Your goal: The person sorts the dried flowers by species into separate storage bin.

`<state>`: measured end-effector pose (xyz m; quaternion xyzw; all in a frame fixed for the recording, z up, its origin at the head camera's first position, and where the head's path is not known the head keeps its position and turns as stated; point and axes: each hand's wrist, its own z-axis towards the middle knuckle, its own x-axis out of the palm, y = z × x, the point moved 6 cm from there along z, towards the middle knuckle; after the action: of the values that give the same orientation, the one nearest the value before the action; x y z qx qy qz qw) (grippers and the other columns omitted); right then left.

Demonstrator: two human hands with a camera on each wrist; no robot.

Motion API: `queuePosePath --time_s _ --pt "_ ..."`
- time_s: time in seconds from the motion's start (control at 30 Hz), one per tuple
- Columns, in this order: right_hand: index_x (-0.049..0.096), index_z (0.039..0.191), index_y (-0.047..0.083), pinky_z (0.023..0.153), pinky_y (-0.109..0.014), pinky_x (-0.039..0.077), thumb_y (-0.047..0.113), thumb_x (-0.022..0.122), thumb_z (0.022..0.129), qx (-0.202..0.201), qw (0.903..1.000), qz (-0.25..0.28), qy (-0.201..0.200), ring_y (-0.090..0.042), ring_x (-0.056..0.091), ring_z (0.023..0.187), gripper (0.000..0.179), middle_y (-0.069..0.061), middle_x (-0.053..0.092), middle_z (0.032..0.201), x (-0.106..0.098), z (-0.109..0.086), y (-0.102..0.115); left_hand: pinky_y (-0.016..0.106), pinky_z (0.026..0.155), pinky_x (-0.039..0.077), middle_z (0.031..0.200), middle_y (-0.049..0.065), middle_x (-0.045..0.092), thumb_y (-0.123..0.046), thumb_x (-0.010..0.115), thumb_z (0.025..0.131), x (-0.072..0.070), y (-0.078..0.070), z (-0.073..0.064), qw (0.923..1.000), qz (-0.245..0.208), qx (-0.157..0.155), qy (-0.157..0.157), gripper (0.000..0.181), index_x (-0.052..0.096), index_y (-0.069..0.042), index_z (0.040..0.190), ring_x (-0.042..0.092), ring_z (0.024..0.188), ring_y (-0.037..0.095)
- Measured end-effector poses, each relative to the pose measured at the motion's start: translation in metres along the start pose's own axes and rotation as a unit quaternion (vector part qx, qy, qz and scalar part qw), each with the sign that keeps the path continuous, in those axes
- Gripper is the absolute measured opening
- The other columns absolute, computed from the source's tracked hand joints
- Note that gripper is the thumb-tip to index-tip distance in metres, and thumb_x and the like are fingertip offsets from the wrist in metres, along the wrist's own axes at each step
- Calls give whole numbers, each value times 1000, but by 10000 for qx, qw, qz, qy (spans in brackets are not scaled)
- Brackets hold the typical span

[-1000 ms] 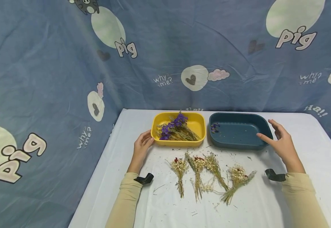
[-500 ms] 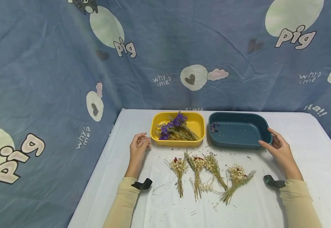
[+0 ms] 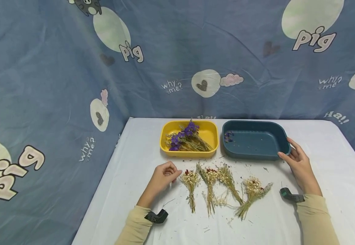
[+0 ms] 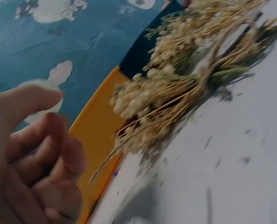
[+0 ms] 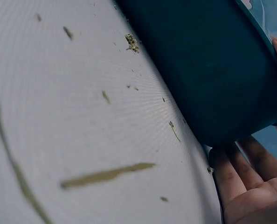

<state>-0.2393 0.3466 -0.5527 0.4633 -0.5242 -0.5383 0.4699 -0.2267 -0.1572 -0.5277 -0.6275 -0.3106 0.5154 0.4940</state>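
Note:
My left hand (image 3: 165, 176) hovers beside the leftmost dried-flower bunch (image 3: 190, 190), its fingers loosely bent and holding nothing. Cream blossoms with red bits top that bunch, and twine ties its stems in the left wrist view. My right hand (image 3: 300, 166) holds the right end of a dark teal box (image 3: 257, 156), thumb at the rim. Its fingers (image 5: 229, 175) lie against the box's lower corner in the right wrist view. A few purple blossoms (image 3: 228, 136) lie inside the box. A yellow box (image 3: 189, 154) beside it contains purple dried flowers (image 3: 192, 131) with straw-coloured stems.
Right of the leftmost bunch lie more dried bunches: one with red tips (image 3: 210, 190), a greenish one (image 3: 231, 182) and a cream one (image 3: 252, 195). Stem scraps litter the white tabletop (image 3: 196, 231). A printed blue cloth (image 3: 165, 51) hangs behind.
My left hand has left the yellow box's left side and come forward and right to the leftmost bunch. My right hand's fingers have closed in on the teal box's end.

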Motion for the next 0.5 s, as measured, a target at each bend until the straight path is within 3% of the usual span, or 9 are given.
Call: queuePosePath --time_s 0.13,0.23,0.33,0.5 --pt "30 163 31 90 2 47 10 71 98 83 9999 -98 -56 12 54 117 80 -11 27 172 -1 0 -1 19 46 40 61 9 63 -34 77 94 19 3 -7 9948 443 -272 878 31 69 -7 79 50 48 11" --pt "29 164 32 91 2 47 12 71 99 81 9998 -155 -39 12 53 119 80 -11 26 172 0 0 -1 17 49 40 55 0 61 -37 80 91 29 8 -10 9887 706 -497 1225 34 71 -10 73 47 46 7" --pt "28 164 33 91 3 46 14 71 99 136 9997 -220 -40 13 52 121 80 -11 23 173 -1 -1 -1 18 54 46 53 -4 62 -38 82 88 35 13 -12 9858 868 -670 1274 32 71 -13 70 51 45 7" --pt "26 164 34 92 2 46 16 70 100 184 9990 -409 -32 13 49 127 80 -13 20 173 -2 -1 0 21 64 55 50 -3 63 -39 84 85 39 13 -12 9860 1075 -804 989 25 75 -20 72 55 43 8"
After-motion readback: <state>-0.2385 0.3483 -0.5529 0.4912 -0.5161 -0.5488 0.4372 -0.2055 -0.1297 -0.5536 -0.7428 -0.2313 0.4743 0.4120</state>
